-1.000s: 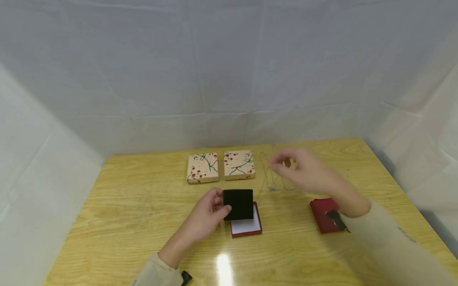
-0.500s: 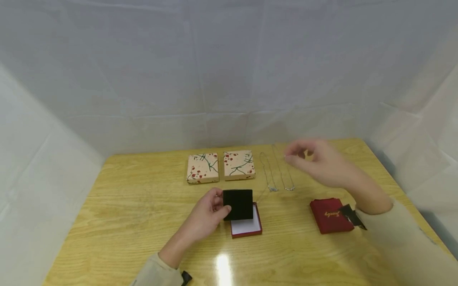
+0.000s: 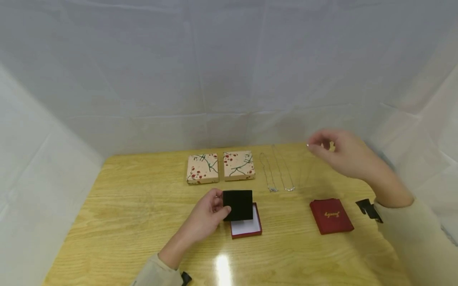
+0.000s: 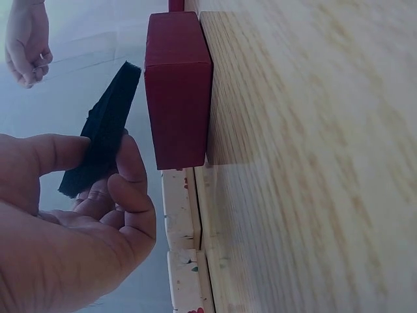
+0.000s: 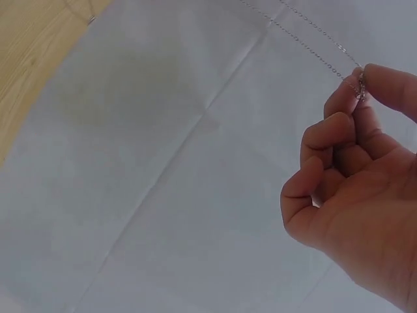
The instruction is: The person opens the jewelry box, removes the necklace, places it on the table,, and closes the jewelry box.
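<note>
In the head view my left hand (image 3: 205,216) pinches a square black pad (image 3: 237,204) between thumb and fingers. The pad is tilted over a small red box base (image 3: 247,235) with a white inside, covering its far part. At the back right, my right hand (image 3: 347,155) is raised above the table. As the right wrist view shows, its thumb and index finger pinch the end of a thin silver necklace (image 5: 301,43), whose two strands run out of frame. Two other necklaces, one with a bluish pendant (image 3: 272,189) and one with a beaded pendant (image 3: 290,188), lie nearby.
A red lid (image 3: 332,216) with gold lettering lies on the right of the wooden table (image 3: 143,210). Two floral boxes, a left one (image 3: 202,169) and a right one (image 3: 239,165), sit side by side behind the left hand. White cloth (image 3: 229,79) hangs behind.
My right hand has moved right and farther back with the necklace, uncovering the laid-out necklaces and the red lid. A thin chain line beside the red box is gone. The left hand stays put.
</note>
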The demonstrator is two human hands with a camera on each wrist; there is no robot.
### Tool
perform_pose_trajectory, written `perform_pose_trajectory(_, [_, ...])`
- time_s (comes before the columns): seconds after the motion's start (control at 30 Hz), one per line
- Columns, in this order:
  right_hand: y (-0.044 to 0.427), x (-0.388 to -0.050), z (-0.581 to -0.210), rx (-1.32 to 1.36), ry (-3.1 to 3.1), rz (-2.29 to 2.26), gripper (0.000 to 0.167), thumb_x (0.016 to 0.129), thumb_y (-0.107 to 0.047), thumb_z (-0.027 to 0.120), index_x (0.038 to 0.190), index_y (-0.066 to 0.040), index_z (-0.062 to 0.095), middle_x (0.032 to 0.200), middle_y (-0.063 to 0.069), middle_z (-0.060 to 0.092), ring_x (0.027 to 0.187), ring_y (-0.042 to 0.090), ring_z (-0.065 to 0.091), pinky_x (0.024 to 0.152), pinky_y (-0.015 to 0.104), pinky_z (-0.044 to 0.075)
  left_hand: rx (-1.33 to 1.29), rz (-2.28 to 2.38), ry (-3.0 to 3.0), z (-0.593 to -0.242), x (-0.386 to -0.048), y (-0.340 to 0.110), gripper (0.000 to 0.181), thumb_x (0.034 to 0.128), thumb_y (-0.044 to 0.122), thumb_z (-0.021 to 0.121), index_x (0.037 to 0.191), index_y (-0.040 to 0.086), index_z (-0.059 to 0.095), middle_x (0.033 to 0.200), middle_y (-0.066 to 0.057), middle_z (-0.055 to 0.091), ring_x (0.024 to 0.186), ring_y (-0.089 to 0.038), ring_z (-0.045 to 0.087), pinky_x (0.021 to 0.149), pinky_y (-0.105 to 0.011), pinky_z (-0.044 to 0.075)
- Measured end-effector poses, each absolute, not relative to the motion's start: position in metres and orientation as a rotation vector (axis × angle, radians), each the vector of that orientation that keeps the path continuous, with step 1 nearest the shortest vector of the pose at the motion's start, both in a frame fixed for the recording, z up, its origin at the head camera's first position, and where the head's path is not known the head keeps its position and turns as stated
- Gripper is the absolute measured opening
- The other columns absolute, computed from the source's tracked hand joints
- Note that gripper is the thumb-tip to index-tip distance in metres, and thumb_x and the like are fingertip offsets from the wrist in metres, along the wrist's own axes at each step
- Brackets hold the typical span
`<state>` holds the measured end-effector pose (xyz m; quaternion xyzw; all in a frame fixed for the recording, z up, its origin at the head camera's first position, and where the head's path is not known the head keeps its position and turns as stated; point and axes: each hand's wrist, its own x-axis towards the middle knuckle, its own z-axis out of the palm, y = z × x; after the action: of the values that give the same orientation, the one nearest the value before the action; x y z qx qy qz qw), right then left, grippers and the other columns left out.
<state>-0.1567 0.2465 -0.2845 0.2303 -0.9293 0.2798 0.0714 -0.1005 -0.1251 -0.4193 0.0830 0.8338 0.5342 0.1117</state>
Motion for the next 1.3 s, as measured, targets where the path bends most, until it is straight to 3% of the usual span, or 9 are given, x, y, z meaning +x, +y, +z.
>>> perform_pose_trajectory(0.6, [0.271, -0.203, -0.289, 0.585, -2.838, 0.8, 0.021, 0.109, -0.019, 0.061, 0.119, -0.004, 0.072, 0.104, 0.009, 0.069, 0.09, 0.024, 0.055, 0.066, 0.036, 0.044, 0.266, 1.573, 2.424, -0.419, -0.101, -0.128, 0.04, 0.1013, 0.013, 0.07, 0.136, -0.001, 0.054, 0.111, -0.012, 0.072, 0.094, -0.023, 0.063, 0.076, -0.037, 0.058])
perform_pose_trajectory(0.87, [0.275, -0.229, -0.292, 0.537, -2.842, 0.779, 0.029, 0.111, -0.024, 0.058, 0.123, -0.001, 0.07, 0.114, 0.015, 0.07, 0.097, 0.029, 0.058, 0.075, 0.045, 0.046, 0.261, 1.564, 2.429, -0.419, -0.1, -0.127, 0.042, 0.1012, 0.014, 0.07, 0.136, -0.001, 0.054, 0.113, -0.012, 0.071, 0.098, -0.023, 0.063, 0.081, -0.038, 0.059])
perform_pose_trajectory(1.1, [0.269, -0.255, -0.294, 0.497, -2.77, 0.827, 0.034, 0.111, -0.027, 0.056, 0.128, 0.001, 0.069, 0.123, 0.021, 0.068, 0.107, 0.036, 0.058, 0.085, 0.054, 0.047, 0.28, 1.585, 2.397, -0.419, -0.099, -0.127, 0.039, 0.1012, 0.013, 0.07, 0.134, -0.001, 0.054, 0.101, -0.009, 0.069, 0.084, -0.021, 0.059, 0.067, -0.032, 0.055])
perform_pose_trajectory(1.3, [0.261, -0.273, -0.298, 0.493, -2.622, 0.865, 0.031, 0.111, -0.024, 0.059, 0.127, 0.0, 0.071, 0.125, 0.021, 0.067, 0.111, 0.039, 0.058, 0.093, 0.058, 0.047, 0.274, 1.572, 2.413, -0.419, -0.098, -0.127, 0.041, 0.1015, 0.014, 0.07, 0.136, -0.001, 0.054, 0.109, -0.011, 0.071, 0.094, -0.023, 0.062, 0.075, -0.036, 0.058])
